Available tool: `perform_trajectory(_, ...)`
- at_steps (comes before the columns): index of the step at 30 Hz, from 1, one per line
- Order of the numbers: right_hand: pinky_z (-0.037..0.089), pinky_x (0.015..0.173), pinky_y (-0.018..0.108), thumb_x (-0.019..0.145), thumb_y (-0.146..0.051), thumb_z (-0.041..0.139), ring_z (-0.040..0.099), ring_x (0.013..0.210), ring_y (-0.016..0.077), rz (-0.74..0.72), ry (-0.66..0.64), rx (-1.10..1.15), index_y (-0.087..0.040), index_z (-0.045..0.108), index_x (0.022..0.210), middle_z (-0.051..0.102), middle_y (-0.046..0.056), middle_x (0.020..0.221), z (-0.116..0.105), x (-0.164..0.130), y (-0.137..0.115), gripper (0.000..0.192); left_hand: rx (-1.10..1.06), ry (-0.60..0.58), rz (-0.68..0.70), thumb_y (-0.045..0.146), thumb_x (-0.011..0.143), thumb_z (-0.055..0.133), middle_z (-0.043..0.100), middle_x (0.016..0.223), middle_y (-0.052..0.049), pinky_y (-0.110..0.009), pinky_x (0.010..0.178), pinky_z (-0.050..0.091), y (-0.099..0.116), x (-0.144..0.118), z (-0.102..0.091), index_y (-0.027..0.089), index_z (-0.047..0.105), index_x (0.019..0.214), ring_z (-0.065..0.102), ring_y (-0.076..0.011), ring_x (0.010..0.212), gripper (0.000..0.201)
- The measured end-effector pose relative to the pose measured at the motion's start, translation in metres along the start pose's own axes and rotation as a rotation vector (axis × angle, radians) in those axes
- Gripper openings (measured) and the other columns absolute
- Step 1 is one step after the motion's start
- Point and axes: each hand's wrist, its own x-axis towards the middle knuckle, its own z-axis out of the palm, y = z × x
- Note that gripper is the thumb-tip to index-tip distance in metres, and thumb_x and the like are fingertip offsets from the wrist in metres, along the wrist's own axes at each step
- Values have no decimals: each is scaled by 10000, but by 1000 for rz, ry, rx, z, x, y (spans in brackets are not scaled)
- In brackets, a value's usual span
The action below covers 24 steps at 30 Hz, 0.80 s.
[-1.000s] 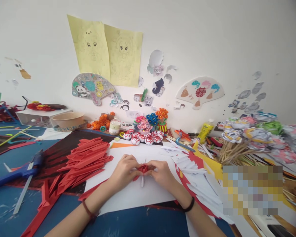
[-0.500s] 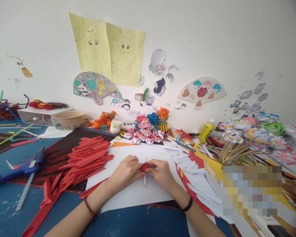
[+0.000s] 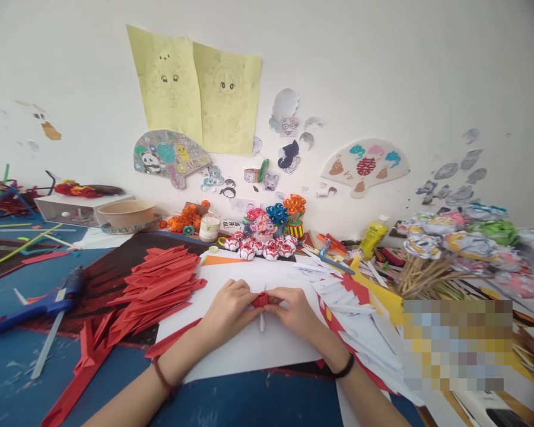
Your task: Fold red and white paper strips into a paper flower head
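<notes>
Two hands meet at the centre of the tabletop (image 3: 258,403) over a white sheet (image 3: 249,350). Left hand (image 3: 228,308) and right hand (image 3: 293,309) both grip one small red folded paper piece (image 3: 260,300), fingers of each hand closed on it from opposite sides. A white pointed strip (image 3: 262,320) sticks out below the red piece, toward the person, its tip just above the sheet; a short white tip also shows above the piece. A dark red band sits on the left wrist, a black band on the right wrist.

Left of the sheet: a stack of red folded paper strips (image 3: 158,284), touching the sheet's edge. Farther left, a blue glue gun (image 3: 35,305) lies on its side. Right of the sheet: a pile of white and red paper cuttings (image 3: 351,308), near the right hand. Behind the sheet, toward the wall: a row of small red-and-white paper flowers (image 3: 260,248) and a small pot of coloured paper flowers (image 3: 276,216). Far right: a bundle of paper flowers on wooden sticks (image 3: 440,249). A yellow glue bottle (image 3: 371,237) lies tilted against the wall.
</notes>
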Motion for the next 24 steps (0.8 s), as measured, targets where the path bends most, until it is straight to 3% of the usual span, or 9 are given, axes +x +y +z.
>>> perform_trajectory(6, 504, 732, 268, 816, -73, 654, 673, 773, 185, -34, 24, -24, -217, 732, 980, 737, 31, 859, 3, -1, 8, 232, -223, -146, -13, 305, 883, 635, 653, 783, -21, -270, 751, 415, -1, 4, -17, 219, 703, 926, 558, -176, 837, 118)
perform_trajectory(13, 492, 727, 261, 859, -127, 642, 646, 772, 171, -71, -99, -11, -227, 730, 986, 703, 25, 837, 0, -1, -1, 185, -273, -55, -135, 300, 850, 676, 624, 722, -10, -227, 686, 440, -2, -1, -5, 197, 718, 772, 587, -144, 759, 136)
perform_trajectory(16, 497, 726, 265, 866, -158, 645, 643, 773, 173, -74, -104, -10, -219, 733, 973, 698, 32, 841, 1, -1, -3, 152, -203, -18, -77, 306, 890, 624, 620, 702, -17, -235, 659, 441, -2, -2, -1, 184, 694, 756, 584, -150, 746, 195)
perform_trajectory(21, 513, 680, 280, 909, -146, 551, 646, 713, 178, -135, -8, -67, -213, 727, 1040, 707, 48, 788, 10, -4, 7, 230, 118, -6, 165, 250, 984, 440, 555, 598, -27, -271, 594, 397, 3, -1, 0, 162, 608, 670, 523, -167, 664, 366)
perform_trajectory(24, 516, 665, 279, 889, -117, 555, 651, 681, 174, -129, 25, -73, -214, 739, 1010, 715, 38, 753, 13, -5, 10, 240, 220, 2, 204, 220, 993, 407, 535, 591, -26, -280, 567, 374, 6, -1, 1, 158, 581, 662, 504, -168, 638, 379)
